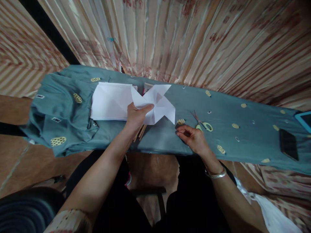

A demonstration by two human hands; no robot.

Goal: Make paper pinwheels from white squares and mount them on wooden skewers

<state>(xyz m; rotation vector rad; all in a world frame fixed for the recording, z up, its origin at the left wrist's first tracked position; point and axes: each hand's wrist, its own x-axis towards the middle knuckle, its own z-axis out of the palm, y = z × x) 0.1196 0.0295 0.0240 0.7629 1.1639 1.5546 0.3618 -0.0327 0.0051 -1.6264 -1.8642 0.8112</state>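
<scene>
A white paper pinwheel (159,106) with pointed blades is held up over the table in my left hand (137,113). The thumb presses on its face near the centre, and the other fingers are hidden behind the paper. To the right, my right hand (190,136) hovers low over the cloth, thumb and fingers pinched together. What they hold, if anything, is too small to tell. Just beyond that hand lie scissors (203,124) with pale green handles. Several thin wooden sticks (140,132) rest below the pinwheel, partly covered by my left hand.
A stack of white paper (111,102) lies on the left of the table, which has a grey-green patterned cloth (257,139). A small packet (147,86) shows behind the pinwheel. At the far right are a dark phone (288,144) and a blue-edged device (303,119). Curtains (170,38) hang behind.
</scene>
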